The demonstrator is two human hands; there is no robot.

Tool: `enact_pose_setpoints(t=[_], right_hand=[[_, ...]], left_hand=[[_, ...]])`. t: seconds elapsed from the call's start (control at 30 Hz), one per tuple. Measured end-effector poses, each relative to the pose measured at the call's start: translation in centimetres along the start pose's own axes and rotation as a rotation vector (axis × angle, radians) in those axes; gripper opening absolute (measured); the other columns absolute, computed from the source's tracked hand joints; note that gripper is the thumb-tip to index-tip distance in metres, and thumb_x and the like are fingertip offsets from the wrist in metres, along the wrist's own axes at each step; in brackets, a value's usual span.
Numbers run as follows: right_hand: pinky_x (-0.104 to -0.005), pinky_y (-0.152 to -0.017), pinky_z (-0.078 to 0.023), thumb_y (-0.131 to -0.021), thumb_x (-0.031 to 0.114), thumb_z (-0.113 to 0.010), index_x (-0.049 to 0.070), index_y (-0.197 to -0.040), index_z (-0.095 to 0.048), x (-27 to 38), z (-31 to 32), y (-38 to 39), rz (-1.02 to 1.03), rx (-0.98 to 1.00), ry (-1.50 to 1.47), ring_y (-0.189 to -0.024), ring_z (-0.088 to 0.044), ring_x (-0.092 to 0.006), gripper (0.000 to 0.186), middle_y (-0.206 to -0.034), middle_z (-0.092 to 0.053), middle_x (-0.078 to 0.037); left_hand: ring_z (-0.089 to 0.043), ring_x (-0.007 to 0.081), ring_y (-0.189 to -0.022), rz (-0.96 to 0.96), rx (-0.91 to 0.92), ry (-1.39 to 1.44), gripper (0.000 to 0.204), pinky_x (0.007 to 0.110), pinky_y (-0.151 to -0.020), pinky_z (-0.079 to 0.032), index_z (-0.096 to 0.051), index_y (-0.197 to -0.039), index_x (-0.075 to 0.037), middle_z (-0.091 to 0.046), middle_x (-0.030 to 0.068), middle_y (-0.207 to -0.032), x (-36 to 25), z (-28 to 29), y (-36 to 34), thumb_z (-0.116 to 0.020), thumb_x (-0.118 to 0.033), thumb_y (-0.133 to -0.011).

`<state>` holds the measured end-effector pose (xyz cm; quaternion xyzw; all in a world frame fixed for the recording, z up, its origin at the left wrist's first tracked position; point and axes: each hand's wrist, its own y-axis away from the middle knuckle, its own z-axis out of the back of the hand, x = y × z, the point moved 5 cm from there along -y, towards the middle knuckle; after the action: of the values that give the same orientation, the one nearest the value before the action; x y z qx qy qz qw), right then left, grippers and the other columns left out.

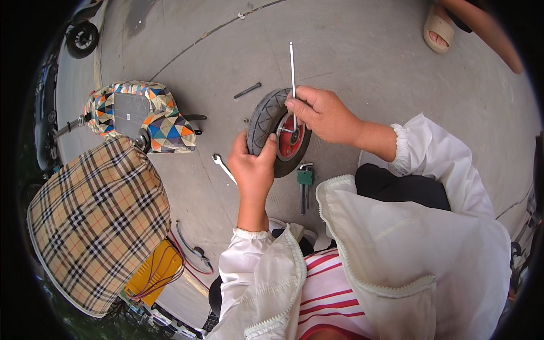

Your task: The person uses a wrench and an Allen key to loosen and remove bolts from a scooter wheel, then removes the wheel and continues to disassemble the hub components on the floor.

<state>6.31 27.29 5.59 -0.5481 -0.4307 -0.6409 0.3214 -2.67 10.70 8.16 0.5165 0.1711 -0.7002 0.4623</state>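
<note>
My left hand (254, 170) grips a small wheel with a black tyre (265, 120) and a red hub (288, 145), its thumb over the near side. The wheel is held upright above the concrete floor. My right hand (326, 113) pinches a long silver hex key (292, 67) between thumb and fingers. The key's long arm points up, and its lower end reaches the hub's centre; whether it sits in a socket I cannot tell. Below the wheel lies a green holder (305, 177) with several hex keys. An open-ended wrench (223, 168) lies beside my left hand, partly hidden by it.
A long dark bolt (247, 90) lies on the floor beyond the wheel. To the left are a scooter part in a colourful triangle-patterned cover (170, 126), a plaid-covered seat (102, 221) and a yellow case (156, 273) with wires. Another person's sandalled foot (438, 33) is at the far right.
</note>
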Motion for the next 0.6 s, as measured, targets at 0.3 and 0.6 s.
enact_pose_setpoints(t=[0.3,0.6], right_hand=[[-0.039,-0.058,-0.051,-0.092,0.022,-0.06,0.009,-0.1,-0.059,1.4,-2.8,2.2,0.475,0.204,0.449,-0.071,-0.064,-0.0307,0.015,-0.078,-0.066,-0.009],[-0.035,-0.066,-0.051,-0.09,0.02,-0.065,0.003,-0.093,-0.064,-1.2,-3.3,2.6,0.046,0.185,-0.022,-0.072,-0.065,-0.0237,0.018,-0.083,-0.068,-0.013]], left_hand=[[-0.065,0.0161,-0.087,0.112,0.019,0.018,0.049,0.03,-0.077,-0.052,-0.057,-0.116,0.007,-0.068,0.0122,-0.097,2.3,-0.7,0.1,-0.078,-0.014,-0.077],[-0.059,0.0219,-0.109,0.167,0.115,0.239,0.072,0.032,-0.091,-0.05,-0.032,-0.14,0.013,-0.056,0.0201,-0.125,3.4,-1.0,-0.6,-0.072,-0.003,-0.082]])
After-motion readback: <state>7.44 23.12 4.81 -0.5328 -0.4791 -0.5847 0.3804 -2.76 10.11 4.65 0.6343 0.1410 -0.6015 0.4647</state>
